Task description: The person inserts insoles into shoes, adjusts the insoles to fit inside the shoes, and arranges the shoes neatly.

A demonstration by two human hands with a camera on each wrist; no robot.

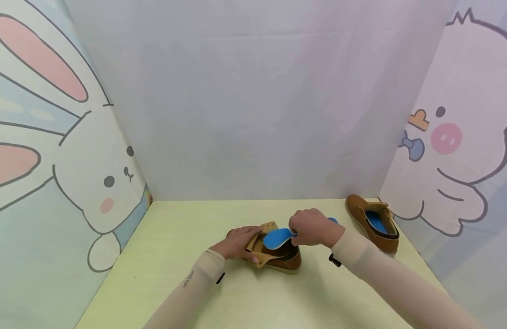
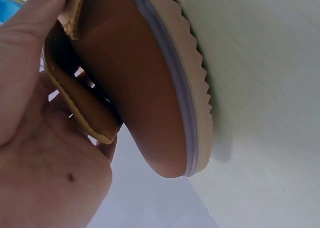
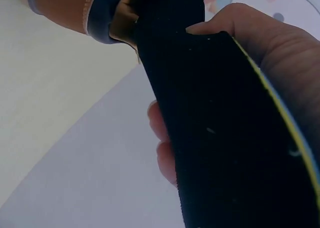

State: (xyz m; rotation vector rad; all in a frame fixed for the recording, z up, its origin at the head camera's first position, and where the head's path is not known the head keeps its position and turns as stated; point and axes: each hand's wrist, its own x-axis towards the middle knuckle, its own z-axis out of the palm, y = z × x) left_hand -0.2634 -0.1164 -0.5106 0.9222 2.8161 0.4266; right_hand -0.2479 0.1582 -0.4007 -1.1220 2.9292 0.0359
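Note:
A brown leather shoe (image 1: 292, 263) stands on the table in front of me, its flaps spread apart. My left hand (image 1: 238, 243) grips it by the flaps, with the thumb on the near flap (image 1: 263, 259). In the left wrist view, the shoe's side (image 2: 140, 73) and its pale ridged sole (image 2: 197, 103) show. A blue insole (image 1: 277, 238) is pinched around its middle by my right hand (image 1: 313, 227). Its front end slants over the shoe's opening. The right wrist view shows the insole's black underside (image 3: 215, 113), with the thumb on one edge and fingertips at the other.
A second brown shoe (image 1: 357, 208) stands at the back right of the table, with a blue insole (image 1: 376, 222) inside it. A pale wall (image 1: 253, 114) closes off the back. Side walls with cartoon animals flank the light yellow-green table (image 1: 175, 224).

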